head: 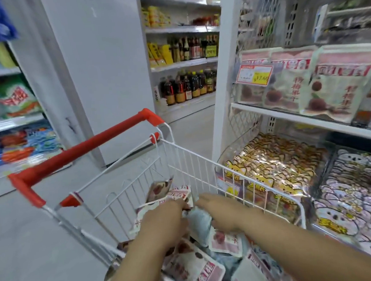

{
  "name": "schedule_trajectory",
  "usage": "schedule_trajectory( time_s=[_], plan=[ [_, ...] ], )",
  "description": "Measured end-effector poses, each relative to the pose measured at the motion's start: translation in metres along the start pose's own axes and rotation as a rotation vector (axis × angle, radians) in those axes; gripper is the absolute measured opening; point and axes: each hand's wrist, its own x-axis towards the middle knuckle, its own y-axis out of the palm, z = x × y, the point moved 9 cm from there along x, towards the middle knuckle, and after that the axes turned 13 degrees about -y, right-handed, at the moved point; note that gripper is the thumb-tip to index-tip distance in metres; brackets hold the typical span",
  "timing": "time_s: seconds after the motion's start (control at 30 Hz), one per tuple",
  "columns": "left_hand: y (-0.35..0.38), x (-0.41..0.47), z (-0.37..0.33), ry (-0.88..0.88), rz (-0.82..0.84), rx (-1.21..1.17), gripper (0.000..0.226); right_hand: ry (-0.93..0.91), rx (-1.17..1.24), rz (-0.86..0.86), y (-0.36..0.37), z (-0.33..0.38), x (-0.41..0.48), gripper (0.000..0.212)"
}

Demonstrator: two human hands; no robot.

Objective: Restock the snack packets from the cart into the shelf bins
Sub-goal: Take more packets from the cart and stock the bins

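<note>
- Left shelves (12, 125) are carrying blurred green, blue and red bags, well apart from the cart.
- A red handle (78, 147) is crossing the cart's far-left end.
- The white wire cart (203, 158) is standing in the aisle, just beside the shelf unit on its right.
- The left hand (163, 220) is reaching down into the cart, its fingers bending over pink-and-white snack packets (192, 270); whether it is gripping one cannot be told.
- The snack packets are lying loosely piled in the cart basket, some leaning against its far wire end.
- A pale blue packet (199, 224) is lying between the two hands.
- The right hand (219, 212) is reaching in with its fingers stretched forward and held together, its palm lying over the packets.
- Dark bottles (187, 86) are standing on the rear shelves across the aisle.
- A price tag (253, 73) is hanging before upright pink bags (306, 78) on the upper right shelf.
- The shelf bins (328, 164) below are holding gold packets (277, 163) and, to their right, pink patterned packets (353, 195).
</note>
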Motion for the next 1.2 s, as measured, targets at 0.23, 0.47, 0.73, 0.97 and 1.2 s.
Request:
schedule_trajectory(
  time_s=[0.23, 0.47, 0.73, 0.97, 1.2],
  plan=[
    [-0.022, -0.005, 0.004, -0.073, -0.093, -0.052, 0.031, 0.075, 0.004, 0.050, 0.008, -0.018, 0.017, 0.121],
    [-0.034, -0.009, 0.005, -0.092, -0.096, -0.207, 0.031, 0.016, 0.011, 0.012, -0.022, -0.008, -0.006, 0.026],
    [-0.029, -0.021, -0.008, -0.087, 0.379, -1.012, 0.061, -0.353, 0.300, -0.808, -0.135, 0.046, -0.086, 0.032],
    [-0.053, -0.013, 0.037, -0.256, -0.067, -1.230, 0.029, 0.054, 0.644, -0.683, -0.100, 0.001, -0.049, 0.045],
    [-0.067, -0.017, 0.038, -0.225, -0.241, -1.072, 0.029, 0.186, 0.694, -0.138, 0.000, 0.011, 0.022, 0.027]
  ],
)
